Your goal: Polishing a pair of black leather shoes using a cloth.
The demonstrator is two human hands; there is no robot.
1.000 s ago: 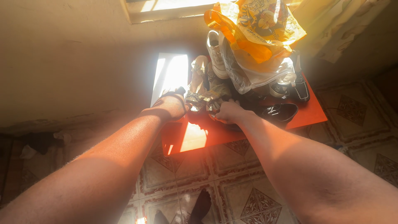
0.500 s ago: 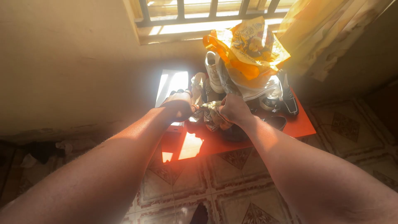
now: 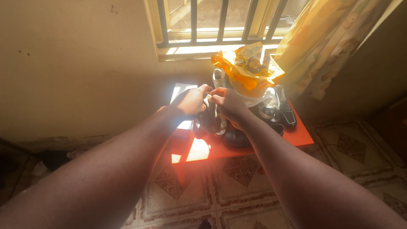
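Both hands were raised together over the orange bench (image 3: 296,135), below the barred window (image 3: 212,21). The left hand (image 3: 191,101) and right hand (image 3: 229,104) each pinched the top of a crumpled patterned cloth (image 3: 212,121), which hung down between them; its lower part was in shadow, so whether it touched the bench could not be told. Fingertips of the two hands were nearly touching. At 1 o'clock from the hands sat a yellow-and-orange plastic bag (image 3: 248,65) atop a heap of shoes. A black shoe (image 3: 288,114) lay at 3 o'clock, another dark shoe (image 3: 235,138) at 5 o'clock just beneath the right wrist. A yellow curtain (image 3: 326,42) hung at 2 o'clock. Patterned floor tiles (image 3: 190,191) lay below.
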